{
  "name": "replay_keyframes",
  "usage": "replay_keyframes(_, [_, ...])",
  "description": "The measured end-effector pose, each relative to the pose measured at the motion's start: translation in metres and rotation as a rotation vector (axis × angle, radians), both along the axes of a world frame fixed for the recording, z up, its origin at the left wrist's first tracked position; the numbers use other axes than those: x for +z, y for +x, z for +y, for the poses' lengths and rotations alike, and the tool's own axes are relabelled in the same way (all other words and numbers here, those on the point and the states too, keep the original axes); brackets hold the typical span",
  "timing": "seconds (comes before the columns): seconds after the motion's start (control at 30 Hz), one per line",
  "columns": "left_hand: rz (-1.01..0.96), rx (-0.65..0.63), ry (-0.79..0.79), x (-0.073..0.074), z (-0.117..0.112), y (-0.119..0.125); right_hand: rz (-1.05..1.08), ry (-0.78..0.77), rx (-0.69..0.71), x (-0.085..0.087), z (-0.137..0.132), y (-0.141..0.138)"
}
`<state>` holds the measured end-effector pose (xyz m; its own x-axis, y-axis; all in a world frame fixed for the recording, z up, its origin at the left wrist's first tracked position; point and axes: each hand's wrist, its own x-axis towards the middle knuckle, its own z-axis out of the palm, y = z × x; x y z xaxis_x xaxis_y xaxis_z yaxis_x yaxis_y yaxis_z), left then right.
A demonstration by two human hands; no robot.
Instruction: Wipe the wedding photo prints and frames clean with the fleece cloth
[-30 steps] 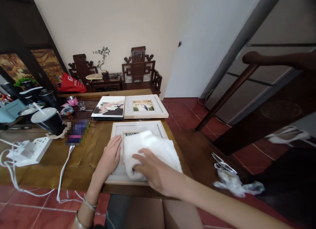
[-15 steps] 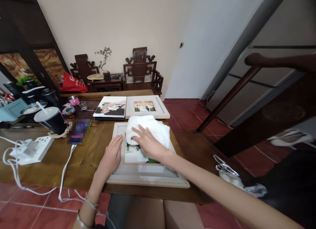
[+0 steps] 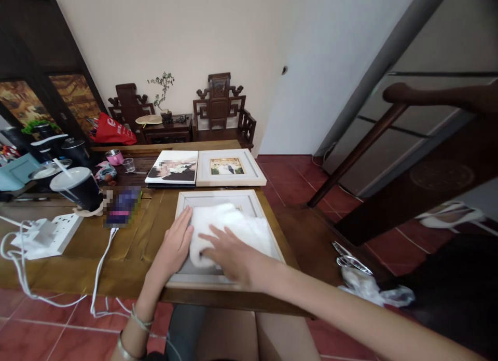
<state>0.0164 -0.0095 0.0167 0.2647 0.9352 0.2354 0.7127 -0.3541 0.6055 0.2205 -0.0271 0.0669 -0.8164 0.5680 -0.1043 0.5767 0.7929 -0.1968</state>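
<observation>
A white picture frame (image 3: 218,199) lies flat at the near edge of the wooden table (image 3: 136,236). A white cloth (image 3: 237,226) covers most of its glass. My right hand (image 3: 227,254) presses flat on the cloth, fingers stretched out and pointing left. Beside it, my left hand (image 3: 173,244) rests flat and open on the frame's left border, steadying it. The photo under the cloth is hidden.
Two more pictures lie behind: a second white frame (image 3: 230,167) and a frameless print (image 3: 172,168). Left are lidded cups (image 3: 75,187), a power strip (image 3: 44,236) with white cables, and small clutter. Scissors and a plastic bag (image 3: 363,283) sit on a dark bench right.
My right hand has drawn the cloth back from the frame's far edge toward me, covering the photo again. The left hand has stayed on the frame's left border.
</observation>
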Motion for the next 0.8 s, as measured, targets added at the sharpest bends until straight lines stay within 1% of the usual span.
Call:
replay_keyframes(0.07, [-0.013, -0.013, -0.009, 0.001, -0.001, -0.001, -0.024, 0.086, -0.075, -0.004, 0.025, -0.015])
replay_keyframes(0.13, [-0.023, -0.012, -0.016, 0.001, -0.001, -0.001, 0.004, 0.178, -0.137, -0.007, 0.045, -0.030])
replay_keyframes(0.17, [-0.029, -0.012, -0.017, 0.001, -0.001, -0.001, 0.013, 0.215, -0.150, -0.008, 0.051, -0.035])
replay_keyframes(0.23, [-0.055, -0.014, -0.015, 0.002, -0.002, -0.001, 0.012, 0.250, -0.139, -0.008, 0.051, -0.041])
replay_keyframes(0.3, [-0.090, -0.017, -0.018, 0.003, -0.002, -0.001, -0.012, 0.225, -0.077, -0.005, 0.039, -0.040])
replay_keyframes(0.4, [-0.116, -0.021, -0.030, 0.004, -0.002, -0.002, -0.048, 0.159, 0.013, 0.000, 0.010, -0.030])
replay_keyframes(0.47, [-0.095, -0.016, -0.035, 0.003, -0.001, -0.002, -0.070, 0.053, 0.071, 0.001, -0.009, -0.020])
replay_keyframes(0.53, [-0.033, -0.011, -0.031, 0.000, 0.000, -0.002, -0.061, -0.055, 0.095, -0.002, -0.023, -0.008])
replay_keyframes(0.6, [0.042, -0.011, -0.009, -0.004, 0.002, -0.002, -0.017, -0.089, 0.079, -0.004, -0.033, 0.006])
replay_keyframes(0.67, [0.090, -0.015, 0.029, -0.007, 0.003, -0.002, -0.003, -0.069, 0.036, -0.003, -0.039, 0.020])
replay_keyframes(0.8, [0.121, -0.012, 0.071, -0.010, 0.004, -0.002, -0.061, -0.016, -0.134, 0.011, -0.041, 0.043])
